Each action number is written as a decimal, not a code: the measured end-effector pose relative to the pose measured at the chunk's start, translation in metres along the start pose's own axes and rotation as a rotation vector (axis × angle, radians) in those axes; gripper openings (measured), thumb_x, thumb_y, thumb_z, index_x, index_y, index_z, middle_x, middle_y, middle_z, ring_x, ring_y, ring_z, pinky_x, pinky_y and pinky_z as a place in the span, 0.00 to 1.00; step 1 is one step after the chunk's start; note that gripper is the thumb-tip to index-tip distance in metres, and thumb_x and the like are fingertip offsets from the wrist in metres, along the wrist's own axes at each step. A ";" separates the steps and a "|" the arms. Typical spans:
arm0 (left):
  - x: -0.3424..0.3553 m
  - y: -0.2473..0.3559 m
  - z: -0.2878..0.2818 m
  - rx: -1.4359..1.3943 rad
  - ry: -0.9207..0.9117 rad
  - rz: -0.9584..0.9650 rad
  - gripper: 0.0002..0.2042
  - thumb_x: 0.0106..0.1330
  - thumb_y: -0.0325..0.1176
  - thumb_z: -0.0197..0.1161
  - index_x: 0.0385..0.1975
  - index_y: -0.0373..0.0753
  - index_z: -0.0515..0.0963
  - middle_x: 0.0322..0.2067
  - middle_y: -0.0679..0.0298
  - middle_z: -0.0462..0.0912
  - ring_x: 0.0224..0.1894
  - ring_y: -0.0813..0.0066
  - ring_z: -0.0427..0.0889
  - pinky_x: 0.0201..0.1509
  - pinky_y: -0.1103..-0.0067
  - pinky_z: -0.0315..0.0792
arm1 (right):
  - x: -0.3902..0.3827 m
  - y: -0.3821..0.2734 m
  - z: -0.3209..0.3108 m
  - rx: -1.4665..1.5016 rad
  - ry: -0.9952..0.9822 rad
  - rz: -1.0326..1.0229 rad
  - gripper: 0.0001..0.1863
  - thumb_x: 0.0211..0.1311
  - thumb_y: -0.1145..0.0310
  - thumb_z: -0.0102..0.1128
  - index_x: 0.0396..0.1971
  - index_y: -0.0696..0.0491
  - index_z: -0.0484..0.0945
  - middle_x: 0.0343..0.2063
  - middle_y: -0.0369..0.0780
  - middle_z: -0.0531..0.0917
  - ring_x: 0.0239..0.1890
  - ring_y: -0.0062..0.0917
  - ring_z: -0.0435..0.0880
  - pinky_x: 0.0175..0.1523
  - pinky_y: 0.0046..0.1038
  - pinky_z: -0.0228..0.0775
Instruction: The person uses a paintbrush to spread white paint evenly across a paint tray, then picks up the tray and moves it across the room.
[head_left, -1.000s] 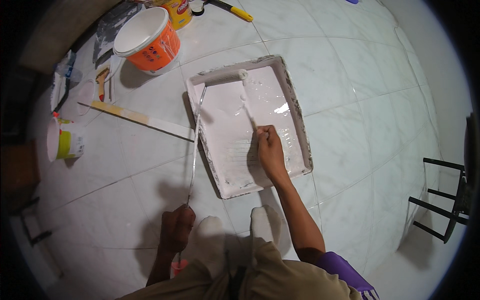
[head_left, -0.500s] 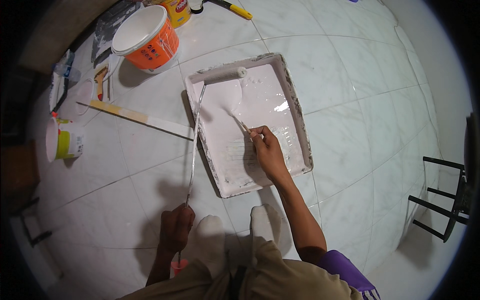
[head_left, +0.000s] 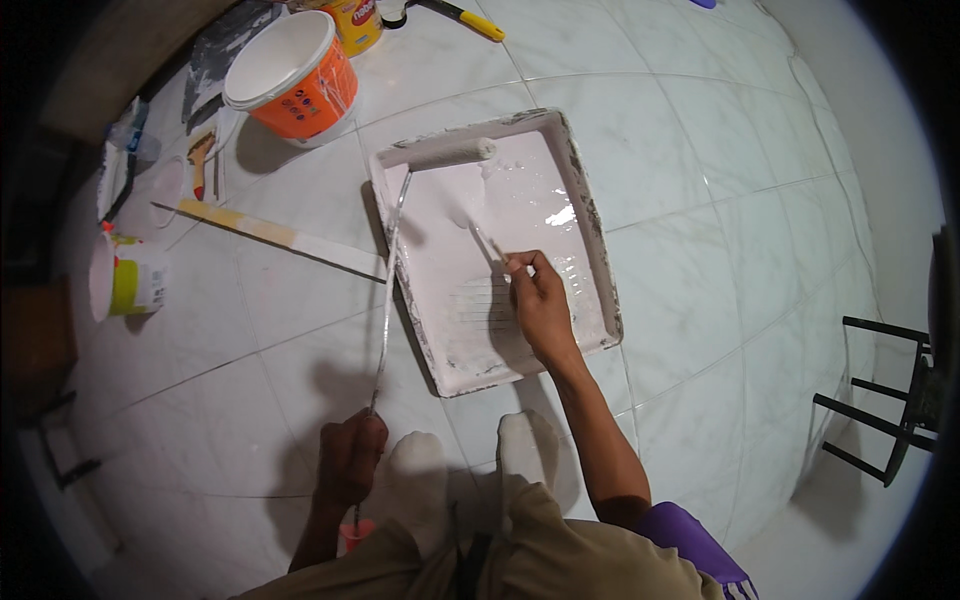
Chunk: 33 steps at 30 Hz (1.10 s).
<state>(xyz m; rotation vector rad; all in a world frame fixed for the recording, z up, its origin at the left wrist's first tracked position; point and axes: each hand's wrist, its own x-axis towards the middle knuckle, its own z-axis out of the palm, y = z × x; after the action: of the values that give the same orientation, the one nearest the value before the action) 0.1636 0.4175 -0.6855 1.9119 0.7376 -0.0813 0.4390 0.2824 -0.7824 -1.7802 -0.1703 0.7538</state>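
A paint tray (head_left: 605, 290) of pale pink paint lies on the tiled floor before my socked feet, a paint roller (head_left: 455, 153) resting across its far end. My left hand (head_left: 350, 450) grips the roller's long metal rod (head_left: 388, 310), left of the tray; a red piece (head_left: 355, 535) shows below it. My right hand (head_left: 540, 305) is closed on a thin stick (head_left: 495, 245), whose far end is in the paint near the tray's middle, blurred.
An orange-white bucket (head_left: 305, 95), a yellow can (head_left: 355, 25) and a yellow-handled tool (head_left: 480, 25) lie behind. Left are a green-white tub (head_left: 135, 285), a brush (head_left: 198, 165) and a long slat (head_left: 270, 235). A black metal-legged object (head_left: 870, 405) stands by the right wall.
The stick's tip has moved through the paint, swinging left and then slightly back, with small movements of my right hand. The roller and my left hand are nearly unmoved.
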 end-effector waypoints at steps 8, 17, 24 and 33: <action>-0.001 -0.003 0.003 -0.013 0.034 0.011 0.24 0.77 0.46 0.46 0.20 0.37 0.71 0.12 0.66 0.69 0.14 0.76 0.68 0.21 0.74 0.62 | 0.005 0.003 0.000 -0.006 0.002 -0.066 0.14 0.78 0.63 0.48 0.44 0.60 0.74 0.21 0.33 0.71 0.25 0.16 0.66 0.32 0.26 0.62; -0.002 -0.006 -0.003 -0.055 0.011 -0.043 0.23 0.77 0.44 0.45 0.20 0.37 0.71 0.12 0.66 0.68 0.14 0.76 0.68 0.21 0.74 0.61 | 0.006 0.005 -0.001 -0.058 0.051 -0.061 0.13 0.77 0.65 0.47 0.43 0.60 0.75 0.20 0.34 0.72 0.24 0.18 0.67 0.31 0.26 0.61; -0.001 -0.002 0.001 0.009 0.025 0.021 0.22 0.77 0.42 0.45 0.20 0.37 0.70 0.12 0.66 0.68 0.14 0.77 0.68 0.21 0.75 0.61 | 0.012 0.014 -0.002 -0.029 0.125 -0.076 0.14 0.78 0.63 0.47 0.44 0.60 0.75 0.21 0.35 0.71 0.25 0.18 0.67 0.33 0.26 0.61; -0.002 -0.002 0.000 -0.005 0.022 0.004 0.23 0.77 0.44 0.45 0.20 0.37 0.71 0.12 0.66 0.69 0.14 0.77 0.67 0.22 0.75 0.62 | 0.005 0.009 -0.003 -0.075 0.030 -0.107 0.15 0.78 0.62 0.48 0.44 0.60 0.75 0.19 0.37 0.73 0.23 0.19 0.68 0.30 0.29 0.62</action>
<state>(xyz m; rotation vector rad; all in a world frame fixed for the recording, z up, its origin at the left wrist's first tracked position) 0.1613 0.4169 -0.6866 1.9128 0.7481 -0.0555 0.4423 0.2796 -0.7923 -1.8370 -0.2748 0.6507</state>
